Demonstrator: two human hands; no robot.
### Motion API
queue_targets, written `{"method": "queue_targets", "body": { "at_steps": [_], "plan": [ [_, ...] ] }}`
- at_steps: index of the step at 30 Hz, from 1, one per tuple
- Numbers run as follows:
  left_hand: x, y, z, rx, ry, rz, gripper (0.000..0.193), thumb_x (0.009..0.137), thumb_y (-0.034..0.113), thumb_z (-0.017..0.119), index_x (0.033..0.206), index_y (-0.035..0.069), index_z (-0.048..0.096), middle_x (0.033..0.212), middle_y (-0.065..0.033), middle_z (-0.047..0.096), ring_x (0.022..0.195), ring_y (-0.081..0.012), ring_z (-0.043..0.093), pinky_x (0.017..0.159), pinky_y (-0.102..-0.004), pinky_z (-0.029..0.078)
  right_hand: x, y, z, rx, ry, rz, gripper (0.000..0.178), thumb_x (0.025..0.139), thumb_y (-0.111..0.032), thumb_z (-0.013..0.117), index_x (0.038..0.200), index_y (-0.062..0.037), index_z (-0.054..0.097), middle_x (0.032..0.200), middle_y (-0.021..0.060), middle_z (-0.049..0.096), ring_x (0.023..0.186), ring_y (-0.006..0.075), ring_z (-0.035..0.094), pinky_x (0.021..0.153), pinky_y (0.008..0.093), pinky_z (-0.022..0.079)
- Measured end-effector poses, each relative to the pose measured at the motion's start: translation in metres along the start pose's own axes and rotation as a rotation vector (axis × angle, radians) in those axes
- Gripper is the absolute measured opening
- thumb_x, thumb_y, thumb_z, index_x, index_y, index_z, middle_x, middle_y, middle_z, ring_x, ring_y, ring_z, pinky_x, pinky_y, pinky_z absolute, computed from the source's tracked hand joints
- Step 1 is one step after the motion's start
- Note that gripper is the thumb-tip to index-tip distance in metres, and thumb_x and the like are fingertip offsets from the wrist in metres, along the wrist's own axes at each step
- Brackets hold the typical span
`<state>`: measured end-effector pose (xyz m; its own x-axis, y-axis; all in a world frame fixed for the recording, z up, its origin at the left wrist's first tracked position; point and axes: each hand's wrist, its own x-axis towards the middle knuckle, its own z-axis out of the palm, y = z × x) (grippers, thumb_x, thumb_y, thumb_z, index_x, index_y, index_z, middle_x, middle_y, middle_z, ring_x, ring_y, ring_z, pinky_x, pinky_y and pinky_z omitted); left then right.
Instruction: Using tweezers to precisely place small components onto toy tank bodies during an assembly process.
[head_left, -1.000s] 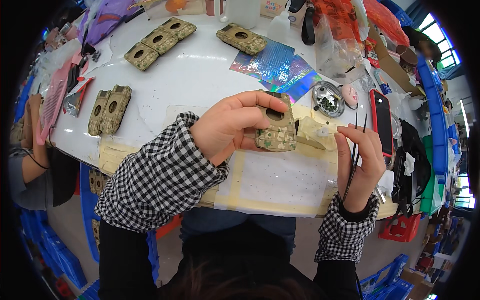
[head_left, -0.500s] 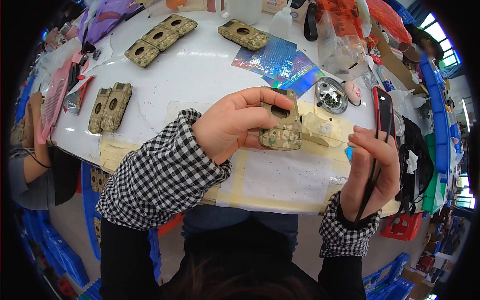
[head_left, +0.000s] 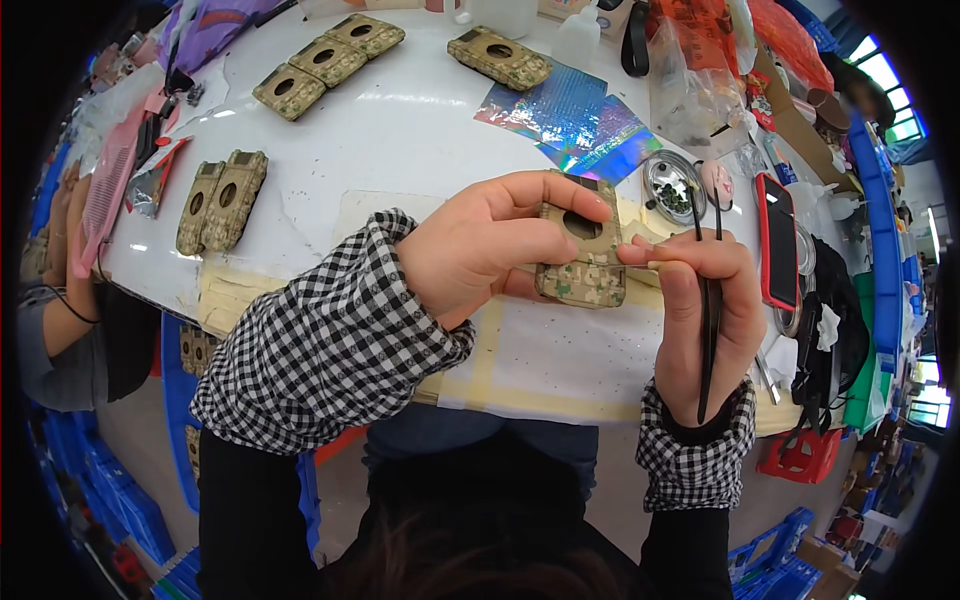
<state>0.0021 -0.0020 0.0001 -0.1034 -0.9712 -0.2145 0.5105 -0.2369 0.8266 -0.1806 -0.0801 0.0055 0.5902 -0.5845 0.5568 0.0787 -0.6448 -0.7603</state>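
Note:
My left hand grips a camouflage-patterned toy tank hull by its sides, with the round hole in its top facing up. At the hull's right edge, my right hand pinches a thin pale stick between thumb and forefinger. Its tip lies close to the hull; whether it touches I cannot tell. Black tweezers are tucked among the fingers of that hand, points up. Beneath both hands is a white sheet edged with yellowish tape and dotted with tiny dark specks.
More tank hulls lie at the back, by the shiny sheets, and at the left. Right of my hands are a round dish of small dark green parts and a red-cased phone. Another person's arm rests at the left edge.
My right hand has moved left to the hull, bringing the stick to its edge, and the phone shows more fully. The hull in my left hand has shifted slightly right.

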Motion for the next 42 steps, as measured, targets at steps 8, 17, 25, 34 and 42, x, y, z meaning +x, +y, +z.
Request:
{"method": "queue_targets", "body": {
  "at_steps": [8, 17, 25, 34, 42],
  "plan": [
    [0.000, -0.001, -0.001, 0.009, -0.006, -0.001, 0.036, 0.082, 0.008, 0.053, 0.117, 0.004, 0.049, 0.112, -0.0090, 0.056, 0.102, -0.0177, 0.058, 0.087, -0.0342, 0.050, 0.000, 0.001, 0.002, 0.008, 0.012, 0.009, 0.007, 0.087, -0.001, 0.056, 0.093, 0.0007, 0.054, 0.083, 0.0078, 0.064, 0.069, 0.0104, 0.047, 0.067, 0.0220, 0.039],
    [-0.001, -0.001, -0.001, 0.011, -0.013, 0.004, 0.035, 0.082, 0.009, 0.053, 0.117, 0.004, 0.049, 0.112, -0.0092, 0.056, 0.102, -0.0180, 0.058, 0.086, -0.0343, 0.050, 0.000, 0.001, 0.001, -0.039, -0.004, -0.015, 0.007, 0.086, -0.001, 0.057, 0.093, 0.0009, 0.054, 0.083, 0.0082, 0.063, 0.069, 0.0108, 0.047, 0.066, 0.0227, 0.039],
    [0.000, 0.000, 0.000, 0.044, 0.009, 0.015, 0.035, 0.083, 0.009, 0.053, 0.116, 0.003, 0.049, 0.112, -0.0094, 0.056, 0.100, -0.0170, 0.058, 0.085, -0.0331, 0.051, 0.000, -0.002, -0.002, 0.024, 0.037, 0.018, 0.006, 0.090, -0.003, 0.052, 0.093, 0.0014, 0.052, 0.085, 0.0102, 0.063, 0.075, 0.0116, 0.053, 0.071, 0.0234, 0.042],
    [0.000, 0.000, 0.001, 0.035, 0.039, 0.021, 0.025, 0.086, 0.010, 0.051, 0.110, 0.003, 0.051, 0.103, -0.0068, 0.058, 0.092, -0.0133, 0.059, 0.080, -0.0313, 0.052, -0.005, 0.000, -0.032, -0.618, 0.201, -0.055, 0.005, 0.082, 0.000, 0.061, 0.085, 0.0013, 0.058, 0.080, 0.0108, 0.060, 0.076, 0.0200, 0.060, 0.076, 0.0289, 0.047],
    [0.001, -0.002, 0.000, 0.036, 0.057, 0.054, 0.015, 0.087, 0.014, 0.053, 0.099, 0.005, 0.053, 0.092, -0.0021, 0.057, 0.082, -0.0083, 0.057, 0.070, -0.0262, 0.052, -0.004, 0.012, -0.028, -0.772, 0.141, -0.160, 0.015, 0.074, 0.001, 0.068, 0.086, 0.0003, 0.059, 0.080, 0.0132, 0.058, 0.073, 0.0261, 0.058, 0.064, 0.0322, 0.046]
  ]
}}
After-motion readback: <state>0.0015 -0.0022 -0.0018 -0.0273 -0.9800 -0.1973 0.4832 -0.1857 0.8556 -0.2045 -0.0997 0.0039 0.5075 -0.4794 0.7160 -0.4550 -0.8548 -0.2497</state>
